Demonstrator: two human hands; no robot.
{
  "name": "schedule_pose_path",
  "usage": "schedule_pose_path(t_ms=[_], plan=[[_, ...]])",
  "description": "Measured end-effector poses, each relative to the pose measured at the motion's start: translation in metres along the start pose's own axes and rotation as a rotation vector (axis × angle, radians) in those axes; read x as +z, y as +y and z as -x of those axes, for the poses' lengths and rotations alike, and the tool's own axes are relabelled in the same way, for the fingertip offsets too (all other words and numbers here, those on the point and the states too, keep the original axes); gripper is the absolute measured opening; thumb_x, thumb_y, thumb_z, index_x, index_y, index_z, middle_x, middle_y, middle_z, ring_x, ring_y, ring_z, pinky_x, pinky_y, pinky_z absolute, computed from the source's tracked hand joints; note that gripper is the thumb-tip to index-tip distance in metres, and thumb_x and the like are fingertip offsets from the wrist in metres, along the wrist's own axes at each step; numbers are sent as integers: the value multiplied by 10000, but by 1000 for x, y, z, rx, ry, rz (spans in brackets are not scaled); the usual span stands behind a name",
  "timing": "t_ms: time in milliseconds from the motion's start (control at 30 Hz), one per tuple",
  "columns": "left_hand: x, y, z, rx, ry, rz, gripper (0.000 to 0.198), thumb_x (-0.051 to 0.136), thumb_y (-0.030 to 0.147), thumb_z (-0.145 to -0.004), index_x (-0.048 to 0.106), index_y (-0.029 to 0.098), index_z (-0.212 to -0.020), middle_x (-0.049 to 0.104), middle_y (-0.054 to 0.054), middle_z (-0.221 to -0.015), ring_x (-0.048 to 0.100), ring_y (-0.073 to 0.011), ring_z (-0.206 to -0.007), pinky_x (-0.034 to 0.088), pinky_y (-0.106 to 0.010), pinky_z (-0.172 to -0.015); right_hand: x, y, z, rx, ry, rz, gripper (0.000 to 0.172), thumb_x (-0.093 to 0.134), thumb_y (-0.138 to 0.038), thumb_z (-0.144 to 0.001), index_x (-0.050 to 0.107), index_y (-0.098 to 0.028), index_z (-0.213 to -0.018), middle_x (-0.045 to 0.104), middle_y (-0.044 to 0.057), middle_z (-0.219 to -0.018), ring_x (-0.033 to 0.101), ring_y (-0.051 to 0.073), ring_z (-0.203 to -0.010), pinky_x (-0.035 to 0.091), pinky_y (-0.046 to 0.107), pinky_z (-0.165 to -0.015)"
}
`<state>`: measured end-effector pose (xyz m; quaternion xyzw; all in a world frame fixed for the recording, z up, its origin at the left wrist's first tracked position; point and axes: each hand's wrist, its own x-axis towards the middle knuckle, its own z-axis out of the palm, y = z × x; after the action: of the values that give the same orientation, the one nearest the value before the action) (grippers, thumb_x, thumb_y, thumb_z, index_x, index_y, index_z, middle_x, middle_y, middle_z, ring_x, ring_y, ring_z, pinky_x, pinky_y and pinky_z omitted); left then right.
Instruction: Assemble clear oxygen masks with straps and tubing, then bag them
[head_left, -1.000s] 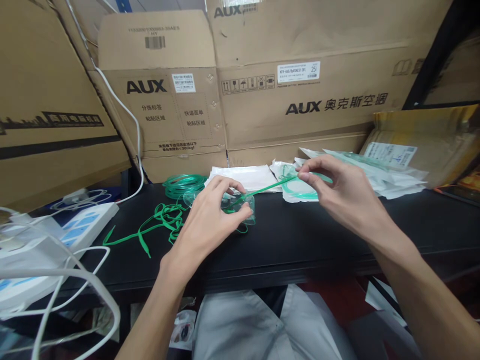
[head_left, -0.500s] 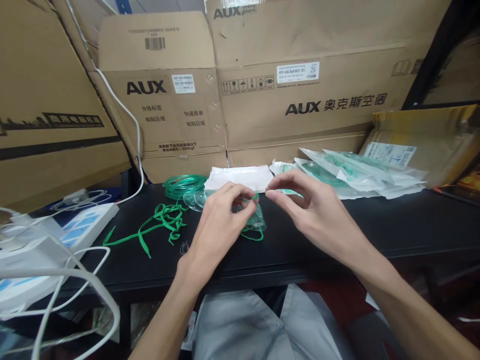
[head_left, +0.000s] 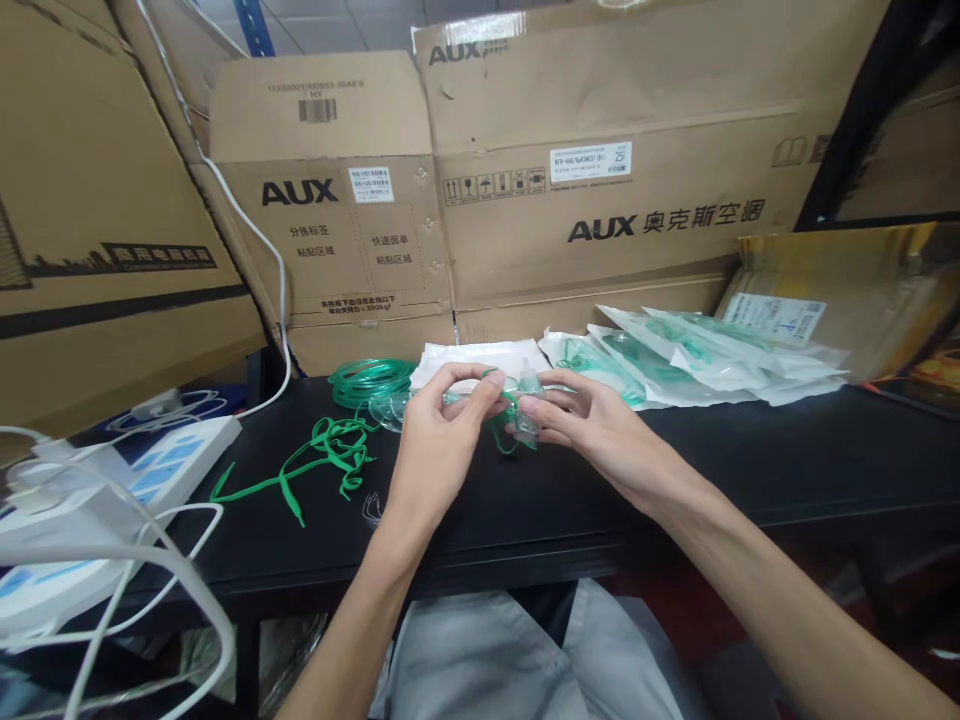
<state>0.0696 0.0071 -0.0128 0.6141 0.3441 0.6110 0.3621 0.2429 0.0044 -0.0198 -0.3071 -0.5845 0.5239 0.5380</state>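
Observation:
In front of me, a clear green-tinted plastic face mask (head_left: 528,425) is raised just above the table. My right hand (head_left: 607,425) is closed round its right side, thumb in front and fingers behind. A thin green elastic strap (head_left: 510,410) loops at the mask's left edge. My left hand (head_left: 442,430) pinches this strap between thumb and index finger; the exact grip is partly hidden. Left of my left hand lies a tangle of green elastic straps (head_left: 330,450). Behind it sit a coil of green tubing (head_left: 373,382) and a clear plastic piece (head_left: 388,412).
White paper pouches (head_left: 480,360) lie at the back, with several packaged green items (head_left: 705,345) to the right. A white power strip (head_left: 172,460) with cables occupies the left. Cardboard boxes (head_left: 510,230) wall the back. A small clear piece (head_left: 371,508) lies near my left wrist.
My right hand has moved left and down from an empty-looking pinch and now grips the mask. The mask has been lifted and turned; my left hand stays close by at the strap.

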Motion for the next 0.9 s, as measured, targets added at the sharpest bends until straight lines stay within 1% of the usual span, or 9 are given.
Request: schedule_pose_path(t_ms=[133,267,367,433,533,667,767,833,900], plan=[[-4,-6,-4,-13,6,-87,239,744,417,-876,710,205,-981,715,-7,-1003,718,-159,-895,544,-248,-851,-3,-4,-1,-46,19,-21,360,821,-326,-839,633,-233,-1131,690,34,-1104,704,209,-1034,614,364,-891],[-7,-16,-7,-8,-25,-281,309,708,434,-880,685,213,-1097,669,-22,-987,652,-160,-853,507,-247,-758,-2,-5,-1,-34,-24,-9,351,809,-316,-844,665,-217,-1149,647,77,-1273,657,247,-1164,619,394,-929],[-8,-23,-7,-14,-50,-336,344,707,443,-862,635,207,-1101,631,-9,-918,584,-146,-743,479,-253,-694,-1,-2,-1,-52,-84,-27,359,818,-348,-835,698,-209,-1143,660,72,-1242,677,260,-1133,620,428,-944],[-9,-25,-8,-9,-73,-330,310,684,424,-879,608,212,-1093,629,-1,-891,563,-142,-709,470,-255,-681,-4,-1,-1,-59,-93,-3,392,833,-366,-818,707,-215,-1157,667,63,-1224,693,261,-1102,621,436,-942],[-17,-22,-10,17,-50,-356,247,601,439,-946,617,227,-1071,645,1,-848,584,-157,-723,466,-264,-702,-14,-5,-3,-79,-36,166,460,840,-398,-804,697,-250,-1216,678,57,-1251,707,260,-1066,590,462,-977],[-36,-11,-14,32,19,-500,311,555,514,-970,676,238,-1044,691,-15,-878,622,-189,-797,455,-289,-762,-32,-10,-7,-230,8,465,402,803,-399,-828,715,-270,-1199,671,56,-1309,661,280,-1145,518,478,-1051],[-45,-3,-14,38,-51,-616,343,529,526,-976,713,236,-985,723,-24,-918,632,-211,-814,453,-313,-780,-43,-10,-9,-257,-12,542,392,783,-391,-838,708,-260,-1200,677,63,-1276,649,272,-1136,523,472,-1035],[-45,0,-11,55,-110,-671,344,510,508,-986,727,241,-969,743,-28,-956,648,-225,-848,459,-330,-812,-46,-9,-9,-247,-40,576,397,777,-409,-843,701,-266,-1206,676,60,-1256,648,266,-1128,511,472,-1044],[-41,3,-7,75,-160,-705,332,508,485,-989,742,251,-964,760,-30,-987,668,-236,-891,470,-339,-846,-47,-11,-7,-246,-75,611,404,776,-438,-844,698,-276,-1207,645,63,-1308,630,274,-1167,494,467,-1060]])
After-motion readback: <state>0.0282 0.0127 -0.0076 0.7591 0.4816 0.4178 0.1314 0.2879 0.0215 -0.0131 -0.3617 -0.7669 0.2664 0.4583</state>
